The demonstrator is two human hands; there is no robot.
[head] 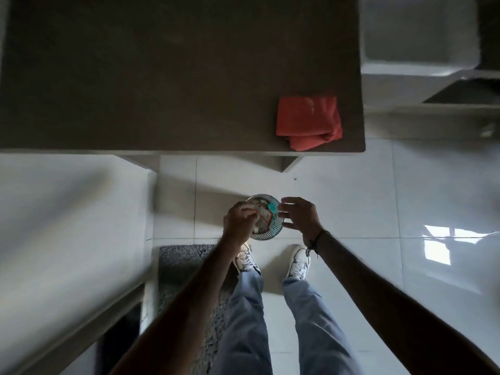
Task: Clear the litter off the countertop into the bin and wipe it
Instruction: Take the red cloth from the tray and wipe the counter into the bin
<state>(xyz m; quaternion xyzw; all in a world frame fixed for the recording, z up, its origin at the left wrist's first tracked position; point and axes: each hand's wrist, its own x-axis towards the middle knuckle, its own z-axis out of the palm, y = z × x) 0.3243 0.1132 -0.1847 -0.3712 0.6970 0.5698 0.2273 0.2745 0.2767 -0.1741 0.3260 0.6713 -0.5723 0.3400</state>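
Note:
A small round slatted bin (273, 231) stands on the floor below me, with crumpled wrappers and paper litter (266, 217) inside. My left hand (240, 221) hovers over the bin's left side, fingers curled around a pale scrap of litter. My right hand (299, 215) is at the bin's right rim with its fingers spread and empty. The dark countertop (162, 77) fills the top of the view. A folded red cloth (308, 121) lies near its front right corner.
A white sink (416, 39) sits to the right of the countertop. A grey shaggy mat (186, 269) lies on the white tiled floor by my feet. A white cabinet surface (67, 226) juts out on the left.

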